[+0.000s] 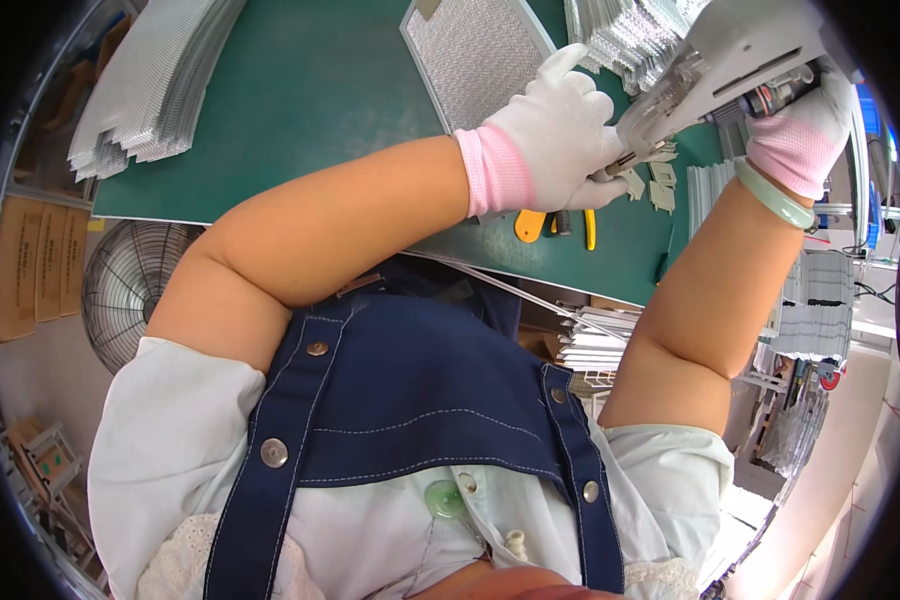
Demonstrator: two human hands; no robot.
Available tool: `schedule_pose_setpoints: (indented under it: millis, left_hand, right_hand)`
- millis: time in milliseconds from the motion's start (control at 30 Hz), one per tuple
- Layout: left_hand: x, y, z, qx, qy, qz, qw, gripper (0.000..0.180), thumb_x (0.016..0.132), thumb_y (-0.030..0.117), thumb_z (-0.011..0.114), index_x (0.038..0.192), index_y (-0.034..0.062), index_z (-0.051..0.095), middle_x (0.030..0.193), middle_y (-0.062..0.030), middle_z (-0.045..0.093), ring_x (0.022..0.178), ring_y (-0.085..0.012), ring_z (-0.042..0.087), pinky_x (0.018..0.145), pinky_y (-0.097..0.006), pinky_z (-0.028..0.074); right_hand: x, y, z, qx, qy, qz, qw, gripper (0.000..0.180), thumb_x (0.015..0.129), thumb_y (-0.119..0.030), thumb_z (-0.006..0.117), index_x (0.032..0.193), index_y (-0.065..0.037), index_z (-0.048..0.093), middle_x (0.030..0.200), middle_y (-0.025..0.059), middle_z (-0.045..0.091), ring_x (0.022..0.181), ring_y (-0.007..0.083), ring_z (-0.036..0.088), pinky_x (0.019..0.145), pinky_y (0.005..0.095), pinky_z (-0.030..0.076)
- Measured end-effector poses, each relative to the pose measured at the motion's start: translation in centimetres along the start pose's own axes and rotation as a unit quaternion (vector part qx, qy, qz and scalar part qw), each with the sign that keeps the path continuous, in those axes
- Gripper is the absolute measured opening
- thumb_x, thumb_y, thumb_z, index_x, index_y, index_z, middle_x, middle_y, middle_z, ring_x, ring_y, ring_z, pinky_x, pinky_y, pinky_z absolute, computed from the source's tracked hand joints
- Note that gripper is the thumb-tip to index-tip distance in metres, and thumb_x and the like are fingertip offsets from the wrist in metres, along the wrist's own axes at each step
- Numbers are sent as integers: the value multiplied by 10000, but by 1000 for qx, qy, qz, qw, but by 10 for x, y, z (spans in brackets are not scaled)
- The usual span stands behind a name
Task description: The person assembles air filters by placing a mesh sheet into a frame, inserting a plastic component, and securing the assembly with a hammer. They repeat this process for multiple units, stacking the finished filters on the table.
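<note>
My right hand [802, 122], in a white glove with a pink cuff, is wrapped round the grip of a white rivet gun [735, 48]. The gun tilts down to the left, its metal nose ending by my left hand [558, 135]. That hand wears a matching glove; its thumb and forefinger close at the nose tip, while the outermost finger sticks out. Anything pinched there is too small or hidden to make out. Just beyond my left hand lies a framed metal mesh panel [485, 52]. Small pale plastic pieces [661, 185] lie beneath the gun's nose.
Stacked silvery mesh sheets [160, 80] stand at the far left of the green table [300, 70], with more mesh [625, 40] at the back right. Yellow-handled tools [545, 226] lie near the front edge. A floor fan [135, 290] and cardboard boxes [30, 265] are at left.
</note>
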State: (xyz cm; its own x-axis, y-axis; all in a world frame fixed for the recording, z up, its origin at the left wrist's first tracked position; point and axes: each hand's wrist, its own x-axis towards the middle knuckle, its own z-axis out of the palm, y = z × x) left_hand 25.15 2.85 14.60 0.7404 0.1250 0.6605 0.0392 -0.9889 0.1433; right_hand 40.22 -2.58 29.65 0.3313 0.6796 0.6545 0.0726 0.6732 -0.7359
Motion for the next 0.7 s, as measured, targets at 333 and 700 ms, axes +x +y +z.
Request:
schedule_pose_setpoints:
  millis: [333, 700]
  left_hand:
    - [3, 3, 2, 7, -19, 9, 1000, 442, 849, 441, 626, 1145, 114, 648, 1063, -152, 595, 1017, -372, 545, 1120, -566, 255]
    - [-3, 15, -37, 13, -145, 61, 987, 200, 676, 230, 643, 790, 68, 678, 681, -132, 620, 748, -316, 627, 976, -427, 384]
  right_hand:
    - [-14, -9, 1, 39, 49, -44, 997, 283, 985, -247, 522, 1068, -9, 653, 1016, 81, 707, 863, 179, 688, 781, 310, 578]
    - [-15, -41, 23, -31, 224, -103, 969, 236, 950, -243, 610, 1020, -28, 676, 921, 67, 691, 794, 161, 666, 719, 291, 549]
